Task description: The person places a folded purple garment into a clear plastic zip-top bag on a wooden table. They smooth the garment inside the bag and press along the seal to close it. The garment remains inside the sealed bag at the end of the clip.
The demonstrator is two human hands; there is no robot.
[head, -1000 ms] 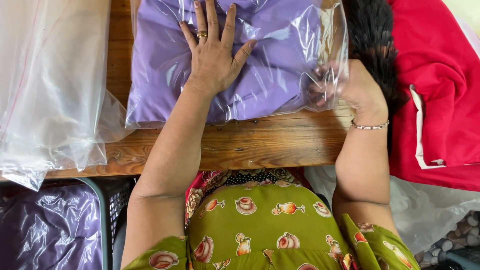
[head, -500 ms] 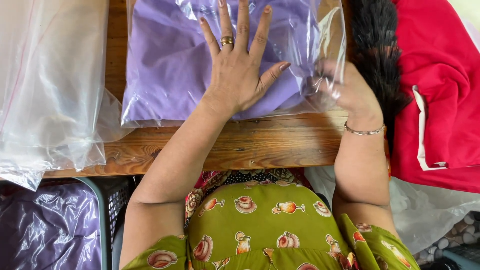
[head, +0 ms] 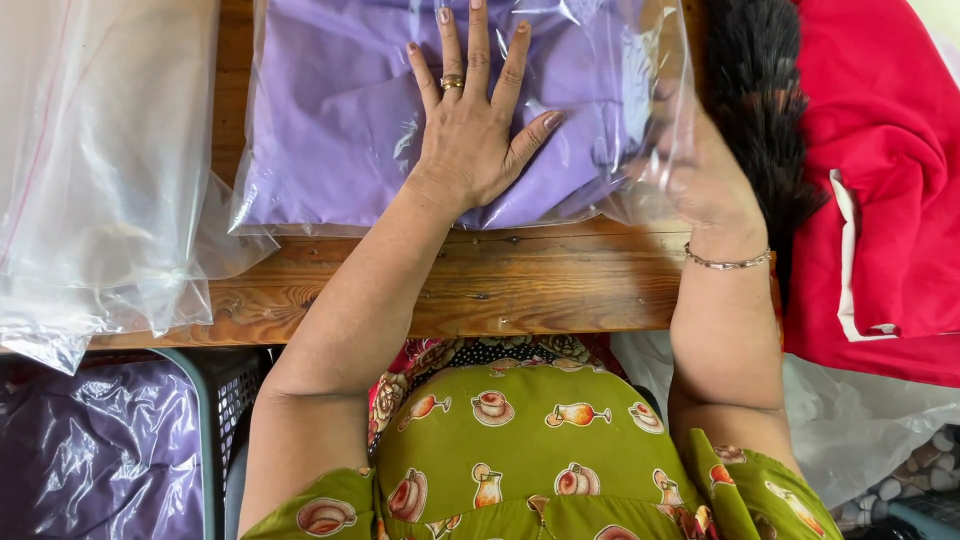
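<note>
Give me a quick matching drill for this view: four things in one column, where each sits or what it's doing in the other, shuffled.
Things:
1. left hand
2. right hand
3. red cloth
4. basket

States or places:
A. below the table edge, holding a bagged purple bundle
B. inside the open end of the clear bag
C. pressed flat, fingers spread, on the bagged purple garment
D. lying at the table's right end

Pairs: 1-C, 2-B, 3-D, 4-A

My left hand (head: 478,150) presses flat on the bagged purple cloth (head: 340,110). My right hand (head: 700,175) holds the clear bag (head: 655,90) at the cloth's right edge.
</note>
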